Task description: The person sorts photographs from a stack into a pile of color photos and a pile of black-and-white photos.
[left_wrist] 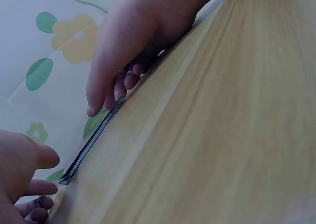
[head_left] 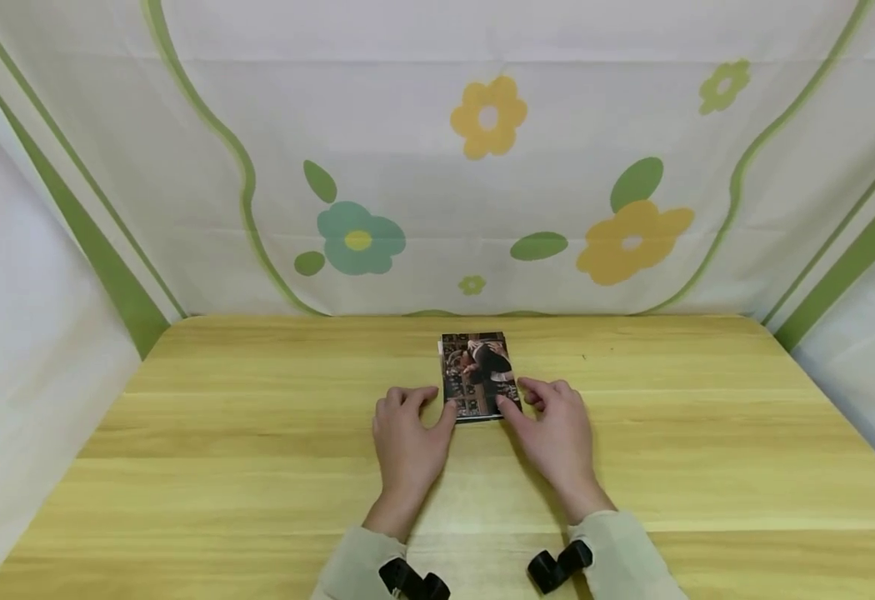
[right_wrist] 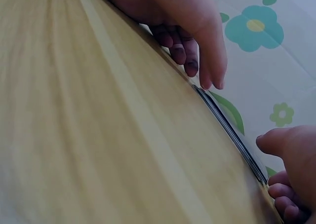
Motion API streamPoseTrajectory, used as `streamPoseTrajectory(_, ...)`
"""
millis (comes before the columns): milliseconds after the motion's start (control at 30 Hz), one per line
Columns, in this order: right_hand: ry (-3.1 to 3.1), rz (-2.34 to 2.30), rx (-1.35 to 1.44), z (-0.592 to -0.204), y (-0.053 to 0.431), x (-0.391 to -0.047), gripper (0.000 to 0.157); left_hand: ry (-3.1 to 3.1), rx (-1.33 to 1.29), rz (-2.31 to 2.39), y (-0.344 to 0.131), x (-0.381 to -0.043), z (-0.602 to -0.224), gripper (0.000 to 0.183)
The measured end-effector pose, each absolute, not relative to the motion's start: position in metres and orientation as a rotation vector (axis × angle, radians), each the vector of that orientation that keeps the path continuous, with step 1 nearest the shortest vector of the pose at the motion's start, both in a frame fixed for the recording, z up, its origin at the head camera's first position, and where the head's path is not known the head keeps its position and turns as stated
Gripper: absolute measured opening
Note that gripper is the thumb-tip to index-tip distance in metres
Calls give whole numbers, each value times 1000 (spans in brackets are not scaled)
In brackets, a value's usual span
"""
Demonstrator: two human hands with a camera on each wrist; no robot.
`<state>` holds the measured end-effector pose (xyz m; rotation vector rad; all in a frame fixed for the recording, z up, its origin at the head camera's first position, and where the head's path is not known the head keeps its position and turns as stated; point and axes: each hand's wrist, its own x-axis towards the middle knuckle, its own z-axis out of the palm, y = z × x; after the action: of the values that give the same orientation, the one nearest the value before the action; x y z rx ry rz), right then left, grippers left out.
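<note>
A small stack of photo cards [head_left: 475, 375] lies flat on the wooden table, its top card printed with a dark picture. Edge-on in the left wrist view, the stack [left_wrist: 92, 142] shows several thin layers. At its left side is my left hand [head_left: 411, 442], thumb by the near left corner and fingers loosely bent. My right hand [head_left: 557, 433] stands at the right side, its fingertips close to the edge. Its thumb overlaps the near right part of the top card in the head view. In the right wrist view this thumb [right_wrist: 271, 141] is raised above the stack.
The wooden table [head_left: 220, 450] stretches out to both sides. A white cloth [head_left: 422, 175] with printed flowers and green lines hangs behind its far edge. Each sleeve carries a black wrist device, such as the right one [head_left: 560, 567]. Tiny dark specks lie right of the stack.
</note>
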<state>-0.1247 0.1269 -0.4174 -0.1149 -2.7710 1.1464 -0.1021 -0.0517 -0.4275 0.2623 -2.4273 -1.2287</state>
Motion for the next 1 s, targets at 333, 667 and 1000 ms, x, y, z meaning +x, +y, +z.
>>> streamPoseTrajectory(333, -2759, 1154, -105, -420, 127, -124, 50, -2440, 259, -1212, -53, -101, -427, 28)
streamPoseTrajectory(667, -2767, 1135, -89, -417, 127, -126, 47, -2466, 233, -1181, -52, -103, -424, 39)
streamPoseTrajectory(1000, -2780, 1101, -79, -420, 128, -125, 47, -2515, 163, -1101, -53, -102, -428, 33)
